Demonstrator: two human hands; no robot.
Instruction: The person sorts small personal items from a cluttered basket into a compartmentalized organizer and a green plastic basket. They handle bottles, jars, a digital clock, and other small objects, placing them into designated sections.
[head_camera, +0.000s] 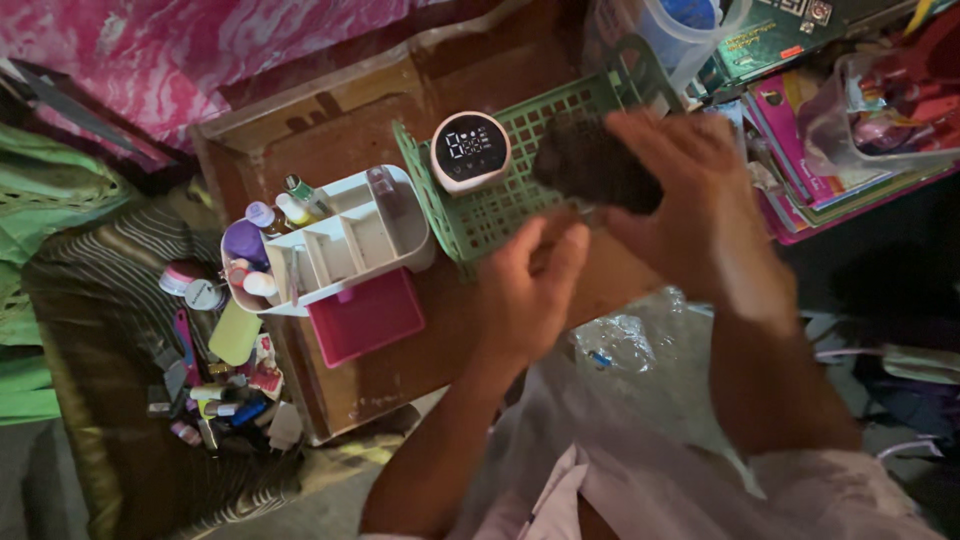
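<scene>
My right hand (700, 205) grips a dark, rough-looking oblong object (592, 165) and holds it above a green plastic basket (490, 215) that lies tipped on a brown wooden table (330, 120). Its exact kind is too blurred to tell. My left hand (530, 290) hovers just below it, fingers loosely curled, holding nothing, close to the basket's lower edge. A round white digital clock (470, 150) with a dark lit display stands against the basket.
A white compartment organiser (340, 245) with small bottles lies beside a pink tray (365, 315). Scattered cosmetics (225, 395) cover the striped cloth at left. Books (810, 170) and a clear jug (680, 30) crowd the upper right. Crumpled clear plastic (625, 335) lies below my hands.
</scene>
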